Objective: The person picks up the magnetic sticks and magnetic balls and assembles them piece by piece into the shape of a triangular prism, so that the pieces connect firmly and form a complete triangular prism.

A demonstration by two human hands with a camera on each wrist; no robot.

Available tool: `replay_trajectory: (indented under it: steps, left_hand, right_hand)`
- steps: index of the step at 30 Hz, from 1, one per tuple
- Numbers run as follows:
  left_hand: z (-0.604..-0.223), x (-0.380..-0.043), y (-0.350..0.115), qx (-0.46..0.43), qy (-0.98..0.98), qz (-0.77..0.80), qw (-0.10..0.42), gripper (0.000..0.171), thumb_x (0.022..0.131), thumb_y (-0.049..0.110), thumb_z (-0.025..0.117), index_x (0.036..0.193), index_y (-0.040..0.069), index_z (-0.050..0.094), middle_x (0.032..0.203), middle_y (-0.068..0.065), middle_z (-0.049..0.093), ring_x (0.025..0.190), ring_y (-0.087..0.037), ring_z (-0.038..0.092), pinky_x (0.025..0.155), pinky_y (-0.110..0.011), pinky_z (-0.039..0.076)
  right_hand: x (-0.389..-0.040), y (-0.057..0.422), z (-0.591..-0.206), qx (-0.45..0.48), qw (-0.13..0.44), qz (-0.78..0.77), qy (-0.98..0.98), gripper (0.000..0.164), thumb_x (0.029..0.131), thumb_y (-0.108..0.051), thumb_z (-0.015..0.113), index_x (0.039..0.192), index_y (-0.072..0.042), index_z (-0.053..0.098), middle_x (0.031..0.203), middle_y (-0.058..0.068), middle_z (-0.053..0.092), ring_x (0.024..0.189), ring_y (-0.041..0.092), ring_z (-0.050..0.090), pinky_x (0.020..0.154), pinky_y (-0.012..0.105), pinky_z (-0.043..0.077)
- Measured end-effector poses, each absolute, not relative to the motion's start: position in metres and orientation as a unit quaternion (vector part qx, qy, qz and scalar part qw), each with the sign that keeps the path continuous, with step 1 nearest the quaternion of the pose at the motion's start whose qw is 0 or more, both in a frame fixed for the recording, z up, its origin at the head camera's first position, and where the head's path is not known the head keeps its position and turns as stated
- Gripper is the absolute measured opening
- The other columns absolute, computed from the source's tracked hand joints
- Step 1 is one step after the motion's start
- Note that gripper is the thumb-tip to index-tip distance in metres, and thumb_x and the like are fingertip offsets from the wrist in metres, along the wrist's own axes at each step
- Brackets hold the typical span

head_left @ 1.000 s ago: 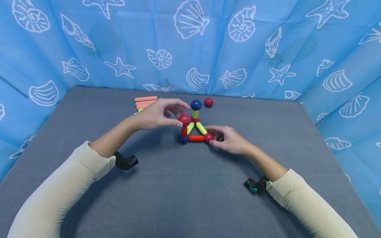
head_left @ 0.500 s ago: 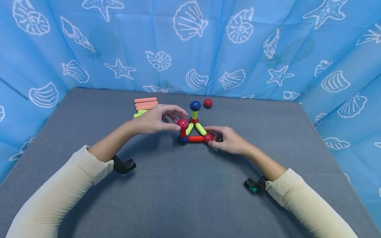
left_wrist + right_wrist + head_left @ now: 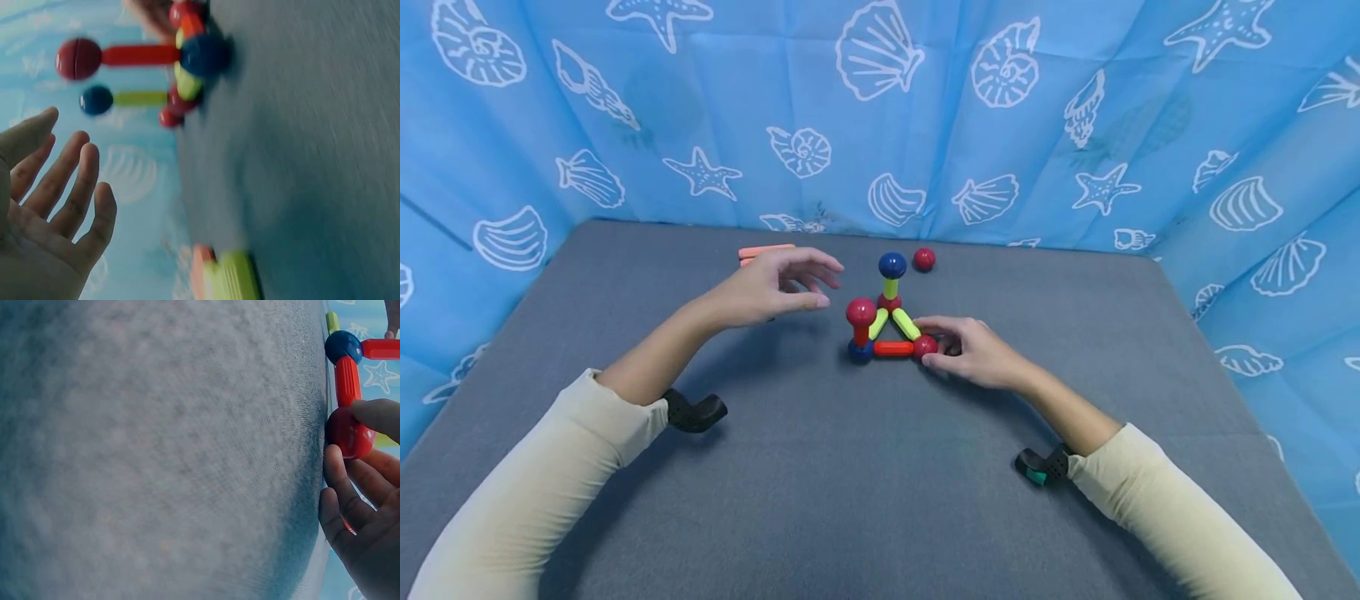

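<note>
A triangle of rods and balls lies on the grey table. A red rod (image 3: pixel 893 349) forms its front side; yellow-green rods (image 3: pixel 906 324) form the other two. On the blue corner ball (image 3: pixel 861 351) stands an upright red rod topped by a red ball (image 3: pixel 861 312). From the back corner rises a yellow-green rod with a blue ball (image 3: pixel 892 266) on top. My right hand (image 3: pixel 976 353) pinches the red corner ball (image 3: pixel 350 432) between thumb and fingers. Left of the structure, my left hand (image 3: pixel 772 289) hovers with relaxed fingers, holding nothing.
A loose red ball (image 3: pixel 924 259) lies behind the structure. Salmon rods (image 3: pixel 765 250) lie at the back left, partly hidden by my left hand, with yellow-green rods (image 3: pixel 232 276) beside them. A blue shell-print curtain (image 3: pixel 895 108) hangs along the table's far edge.
My left hand has let go of the upright's red top ball and moved left, away from the structure. The red upright now stands on the blue corner ball. My right hand stays put.
</note>
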State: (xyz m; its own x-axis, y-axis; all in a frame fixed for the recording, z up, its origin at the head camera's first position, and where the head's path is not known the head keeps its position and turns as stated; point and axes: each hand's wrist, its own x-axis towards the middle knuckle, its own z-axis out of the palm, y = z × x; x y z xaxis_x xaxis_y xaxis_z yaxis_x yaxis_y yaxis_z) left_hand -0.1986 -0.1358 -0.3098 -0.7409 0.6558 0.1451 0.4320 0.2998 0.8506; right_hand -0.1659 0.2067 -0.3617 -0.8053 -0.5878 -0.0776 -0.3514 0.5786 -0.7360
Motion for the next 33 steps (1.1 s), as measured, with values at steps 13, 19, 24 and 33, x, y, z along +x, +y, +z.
replay_trajectory:
  steps: [13,19,24,33]
  left_hand:
    - [-0.347,-0.233,-0.186,0.215,0.880,0.422,0.012,0.033,0.097,0.006,0.063,0.130,0.000,0.061,0.114,-0.019,0.067,0.105,-0.030,0.062,0.085,-0.041,0.049]
    - [-0.360,-0.245,-0.206,0.160,0.901,0.403,-0.009,0.031,0.096,-0.002,0.060,0.126,-0.004,0.060,0.111,-0.024,0.065,0.104,-0.037,0.062,0.085,-0.051,0.048]
    - [-0.364,-0.250,-0.212,0.144,0.905,0.400,0.009,0.037,0.093,-0.006,0.060,0.129,-0.007,0.056,0.114,-0.026,0.061,0.107,-0.041,0.059,0.090,-0.053,0.047]
    - [-0.364,-0.254,-0.210,0.163,0.911,0.376,0.034,0.043,0.090,-0.010,0.063,0.133,-0.005,0.054,0.117,-0.025,0.059,0.111,-0.041,0.056,0.091,-0.054,0.048]
  right_hand:
    - [-0.165,0.209,-0.362,-0.267,0.159,-0.374,0.874,0.058,0.092,-0.015,0.070,0.145,-0.004,0.049,0.120,0.011,0.064,0.091,0.019,0.060,0.079,0.037,0.051]
    - [-0.165,0.208,-0.362,-0.269,0.155,-0.372,0.874,0.058,0.092,-0.014,0.071,0.145,-0.004,0.050,0.119,0.010,0.064,0.090,0.020,0.059,0.077,0.036,0.050]
    - [-0.166,0.208,-0.362,-0.269,0.157,-0.376,0.873,0.058,0.091,-0.014,0.071,0.144,-0.004,0.050,0.120,0.010,0.064,0.090,0.020,0.059,0.079,0.037,0.050]
    - [-0.167,0.208,-0.362,-0.272,0.160,-0.381,0.869,0.058,0.092,-0.015,0.070,0.145,-0.003,0.049,0.122,0.011,0.063,0.093,0.020,0.060,0.080,0.038,0.050]
